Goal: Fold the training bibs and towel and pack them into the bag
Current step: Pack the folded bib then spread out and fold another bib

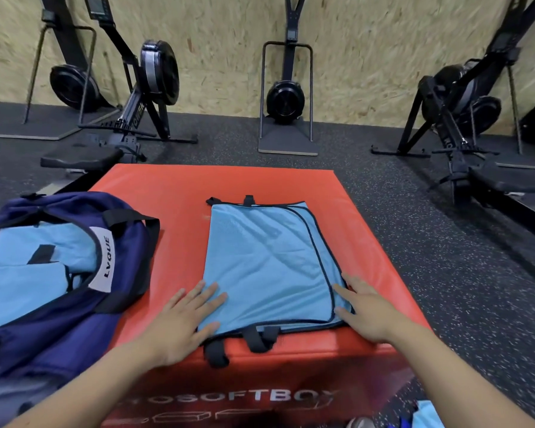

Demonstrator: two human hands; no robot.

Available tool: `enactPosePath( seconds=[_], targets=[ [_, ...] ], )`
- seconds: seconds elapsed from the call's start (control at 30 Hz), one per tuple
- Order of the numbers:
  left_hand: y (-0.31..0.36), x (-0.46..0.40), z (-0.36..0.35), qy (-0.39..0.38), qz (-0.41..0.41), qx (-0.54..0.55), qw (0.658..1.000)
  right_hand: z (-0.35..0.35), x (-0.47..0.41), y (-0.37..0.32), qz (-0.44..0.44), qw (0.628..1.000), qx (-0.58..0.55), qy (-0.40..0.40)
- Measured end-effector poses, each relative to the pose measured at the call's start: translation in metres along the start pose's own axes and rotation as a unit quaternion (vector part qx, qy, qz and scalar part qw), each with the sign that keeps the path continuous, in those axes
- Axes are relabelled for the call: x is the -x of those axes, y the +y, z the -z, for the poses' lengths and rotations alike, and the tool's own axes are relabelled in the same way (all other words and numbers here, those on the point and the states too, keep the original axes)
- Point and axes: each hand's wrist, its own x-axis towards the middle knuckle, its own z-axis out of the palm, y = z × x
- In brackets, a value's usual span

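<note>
A light blue training bib [266, 264] with black trim lies folded lengthwise on the red soft box [179, 193]. Its black straps hang over the box's near edge. My left hand [183, 322] rests flat on the bib's near left corner, fingers straight. At the near right corner, my right hand [365, 310] lies flat with its fingers spread on the edge. A navy bag [74, 307] stands open on the left of the box, with folded light blue cloth [28, 273] inside it.
Black rowing machines [142, 97] and ski machines [286, 97] stand along the chipboard wall on the dark speckled floor. More light blue cloth [426, 415] shows at the bottom right, below the box.
</note>
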Motion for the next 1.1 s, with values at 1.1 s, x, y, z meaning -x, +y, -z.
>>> enactPosePath(
  seconds=[1.1],
  targets=[
    [0.011, 0.049, 0.015, 0.073, -0.105, 0.064, 0.990, -0.029, 0.018, 0.038, 0.231, 0.968, -0.021, 0.094]
  ],
)
